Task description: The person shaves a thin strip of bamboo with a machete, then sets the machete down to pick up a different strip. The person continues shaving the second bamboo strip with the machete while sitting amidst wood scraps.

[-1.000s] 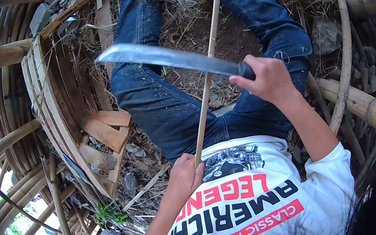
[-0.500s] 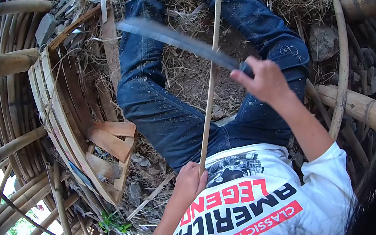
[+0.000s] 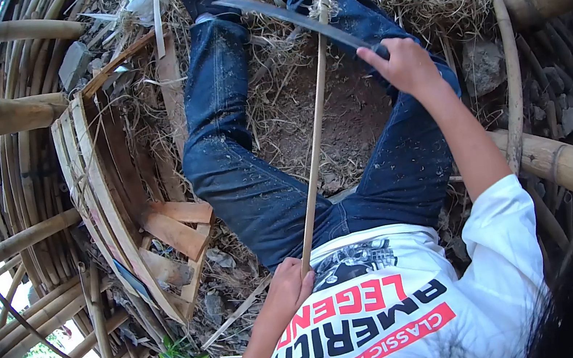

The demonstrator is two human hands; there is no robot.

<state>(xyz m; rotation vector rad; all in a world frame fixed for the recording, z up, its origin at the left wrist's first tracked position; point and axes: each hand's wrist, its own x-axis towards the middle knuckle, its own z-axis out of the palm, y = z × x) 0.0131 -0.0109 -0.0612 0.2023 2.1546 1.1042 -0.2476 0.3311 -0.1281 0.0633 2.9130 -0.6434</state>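
A long, thin bamboo strip (image 3: 315,138) runs from my waist up between my legs, with pale shavings (image 3: 323,7) bunched on it near the top. My left hand (image 3: 291,287) is closed round the strip's lower end, close against my shirt. In my right hand (image 3: 402,64) is the dark handle of a long knife (image 3: 293,18). Its blade points to the upper left and crosses the strip just below the shavings. The exact contact between blade and strip cannot be made out.
My legs in dark jeans (image 3: 220,122) are spread over dirt and straw. At the left stand a wooden crate (image 3: 95,198) with wood offcuts (image 3: 175,233) and a bamboo fence (image 3: 24,164). Thick bamboo poles (image 3: 566,165) and stones (image 3: 483,67) lie at the right.
My right hand has moved up and away from my body, carrying the knife farther along the strip towards the shavings. My left hand still grips the lower end.
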